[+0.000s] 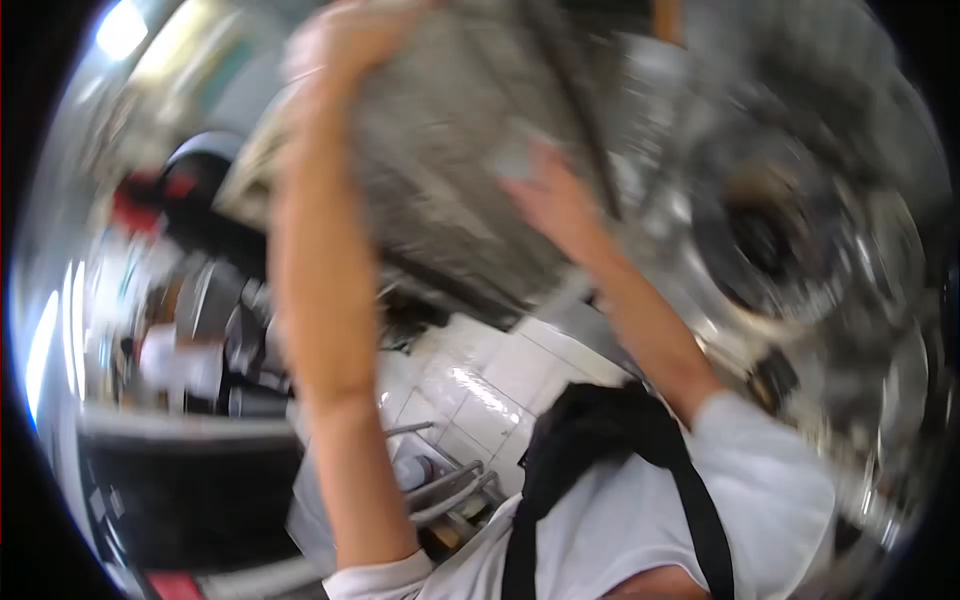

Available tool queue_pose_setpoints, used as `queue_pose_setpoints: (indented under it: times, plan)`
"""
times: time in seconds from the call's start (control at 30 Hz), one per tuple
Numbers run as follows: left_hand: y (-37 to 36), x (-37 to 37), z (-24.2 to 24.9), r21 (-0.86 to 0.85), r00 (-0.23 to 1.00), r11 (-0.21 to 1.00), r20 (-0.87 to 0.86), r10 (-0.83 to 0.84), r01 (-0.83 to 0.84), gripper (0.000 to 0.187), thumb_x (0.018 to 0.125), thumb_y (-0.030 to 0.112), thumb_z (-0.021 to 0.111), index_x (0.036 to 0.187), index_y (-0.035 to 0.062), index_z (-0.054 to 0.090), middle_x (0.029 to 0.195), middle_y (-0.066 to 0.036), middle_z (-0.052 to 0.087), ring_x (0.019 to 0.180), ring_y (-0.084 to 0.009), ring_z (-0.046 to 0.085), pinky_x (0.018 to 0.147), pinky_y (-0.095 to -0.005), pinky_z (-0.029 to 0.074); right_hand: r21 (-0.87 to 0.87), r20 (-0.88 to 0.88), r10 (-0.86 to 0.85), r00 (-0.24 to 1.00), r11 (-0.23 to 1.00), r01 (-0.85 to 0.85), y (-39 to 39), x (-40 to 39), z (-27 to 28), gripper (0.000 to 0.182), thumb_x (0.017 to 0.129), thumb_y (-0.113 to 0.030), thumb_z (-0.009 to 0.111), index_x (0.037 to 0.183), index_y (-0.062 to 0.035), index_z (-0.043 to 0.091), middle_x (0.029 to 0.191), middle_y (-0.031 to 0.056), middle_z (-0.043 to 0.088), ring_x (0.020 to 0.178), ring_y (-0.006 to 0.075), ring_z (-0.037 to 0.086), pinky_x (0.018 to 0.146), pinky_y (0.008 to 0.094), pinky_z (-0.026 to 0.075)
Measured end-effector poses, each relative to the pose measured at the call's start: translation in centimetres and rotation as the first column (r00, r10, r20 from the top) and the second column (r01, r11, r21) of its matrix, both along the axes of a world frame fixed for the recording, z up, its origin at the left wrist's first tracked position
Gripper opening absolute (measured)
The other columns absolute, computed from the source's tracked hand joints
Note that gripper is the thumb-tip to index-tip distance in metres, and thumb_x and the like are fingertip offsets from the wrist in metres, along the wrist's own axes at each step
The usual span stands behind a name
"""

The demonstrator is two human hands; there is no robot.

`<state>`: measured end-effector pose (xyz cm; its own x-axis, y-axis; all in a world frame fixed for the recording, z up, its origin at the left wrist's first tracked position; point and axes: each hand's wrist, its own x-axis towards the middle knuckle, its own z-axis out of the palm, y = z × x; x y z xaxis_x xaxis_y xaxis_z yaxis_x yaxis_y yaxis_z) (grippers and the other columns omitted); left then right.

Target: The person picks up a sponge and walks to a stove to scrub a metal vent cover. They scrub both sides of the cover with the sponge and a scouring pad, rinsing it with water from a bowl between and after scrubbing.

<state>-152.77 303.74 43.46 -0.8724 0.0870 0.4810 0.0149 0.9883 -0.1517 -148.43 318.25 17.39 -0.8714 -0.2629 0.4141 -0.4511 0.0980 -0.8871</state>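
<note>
Both arms reach up over a broad grey, streaked metal surface (450,180) that is smeared by motion. My right hand (555,205) lies over its right part, with fingers closed round a small pale flat piece (515,150), too blurred to name more exactly. At the top left edge of the surface is my left hand (345,45), stretched far forward. Its fingers are blurred and run partly out at the top of the view.
A round metal burner ring (765,235) with a dark centre is at the right. White floor tiles (480,370) show below the surface. Metal rails (450,490) lie near my left arm, and a large black container (190,490) stands at lower left.
</note>
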Motion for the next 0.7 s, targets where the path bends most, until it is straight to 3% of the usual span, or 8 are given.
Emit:
queue_pose_setpoints:
  times: [0.07, 0.13, 0.2, 0.27, 0.33, 0.37, 0.63, 0.7]
  plan:
    - [0.9, -2.1, -0.8, 0.036, 1.000, 0.999, -0.022, 0.013, -0.012, 0.087, 0.085, 0.071, 0.054, 0.142, 0.0054, 0.050, 0.146, -0.019, 0.049, 0.131, -0.0358, 0.051, 0.110, -0.0415, 0.036, 0.005, -0.302, -0.158, 0.940, 0.986, 0.167, -0.2, -3.6, 8.6, 0.054, 0.087, -0.025, 0.068, 0.129, -0.0015, 0.044, 0.084, 0.0289, 0.066, 0.082, 0.0460, 0.065, 0.074, 0.0507, 0.053]
    - [1.2, -0.8, -0.8, 0.124, 0.998, 0.990, -0.003, 0.061, -0.060, 0.093, 0.078, 0.079, 0.055, 0.140, 0.0100, 0.055, 0.135, -0.020, 0.059, 0.125, -0.0390, 0.055, 0.106, -0.0426, 0.041, 0.066, -0.190, -0.150, 0.970, 0.984, 0.165, 1.1, -2.1, 7.4, 0.057, 0.087, -0.026, 0.069, 0.130, -0.0011, 0.041, 0.090, 0.0310, 0.065, 0.086, 0.0445, 0.066, 0.073, 0.0523, 0.052]
    - [2.5, -0.9, -0.7, 0.170, 0.997, 0.982, 0.019, 0.076, -0.078, 0.094, 0.077, 0.079, 0.056, 0.140, 0.0094, 0.054, 0.133, -0.022, 0.060, 0.125, -0.0386, 0.056, 0.106, -0.0418, 0.041, -0.173, 0.228, 0.063, 0.972, 0.985, -0.023, 2.2, -1.2, -2.3, 0.054, 0.095, -0.041, 0.051, 0.130, -0.0006, 0.045, 0.091, 0.0249, 0.065, 0.082, 0.0358, 0.065, 0.069, 0.0458, 0.053]
    - [2.6, -0.6, -0.8, 0.259, 0.986, 0.953, 0.098, 0.133, -0.155, 0.094, 0.077, 0.079, 0.057, 0.140, 0.0097, 0.055, 0.130, -0.024, 0.061, 0.123, -0.0363, 0.057, 0.106, -0.0405, 0.040, -0.426, 0.678, 0.298, 0.672, 0.904, 0.028, 4.0, 0.9, -12.5, 0.070, 0.102, -0.060, 0.026, 0.131, 0.0004, 0.049, 0.089, 0.0165, 0.063, 0.075, 0.0248, 0.061, 0.065, 0.0372, 0.053]
    - [2.7, -0.1, -1.1, 0.248, 0.992, 0.961, 0.059, 0.111, -0.123, 0.094, 0.077, 0.080, 0.057, 0.140, 0.0094, 0.055, 0.129, -0.025, 0.061, 0.122, -0.0359, 0.058, 0.105, -0.0402, 0.040, 0.405, 0.468, -0.257, 0.845, 0.913, 0.053, 4.6, 0.9, -29.4, 0.044, 0.094, -0.020, 0.059, 0.133, -0.0055, 0.047, 0.101, 0.0234, 0.067, 0.088, 0.0394, 0.068, 0.079, 0.0503, 0.052]
    - [2.8, 0.0, -1.1, 0.241, 0.998, 0.969, 0.031, 0.054, -0.060, 0.094, 0.077, 0.080, 0.057, 0.139, 0.0091, 0.056, 0.128, -0.025, 0.061, 0.121, -0.0356, 0.058, 0.105, -0.0400, 0.040, 0.422, 0.434, -0.285, 0.855, 0.902, 0.087, 6.0, 2.1, -29.7, 0.046, 0.091, -0.018, 0.061, 0.133, -0.0059, 0.047, 0.096, 0.0241, 0.068, 0.087, 0.0427, 0.067, 0.076, 0.0505, 0.053]
    - [5.2, -2.7, 1.3, 0.155, 0.987, 0.986, 0.153, 0.041, -0.065, 0.090, 0.080, 0.082, 0.047, 0.133, 0.0112, 0.062, 0.130, -0.023, 0.061, 0.123, -0.0379, 0.057, 0.106, -0.0448, 0.040, -0.081, -0.167, -0.415, 0.895, 0.910, 0.407, 7.4, -3.6, 3.1, 0.047, 0.088, -0.031, 0.068, 0.126, -0.0103, 0.051, 0.077, 0.0151, 0.070, 0.072, 0.0380, 0.068, 0.066, 0.0462, 0.054]
    - [6.4, -5.3, -0.3, 0.211, 0.982, 0.967, -0.094, 0.166, -0.144, 0.085, 0.082, 0.083, 0.040, 0.126, 0.0155, 0.067, 0.128, -0.020, 0.063, 0.124, -0.0377, 0.056, 0.107, -0.0449, 0.039, -0.106, -0.383, -0.429, 0.818, 0.900, 0.422, 3.8, -7.7, 9.6, 0.043, 0.089, -0.032, 0.067, 0.121, -0.0084, 0.050, 0.074, 0.0154, 0.068, 0.069, 0.0387, 0.067, 0.064, 0.0482, 0.052]
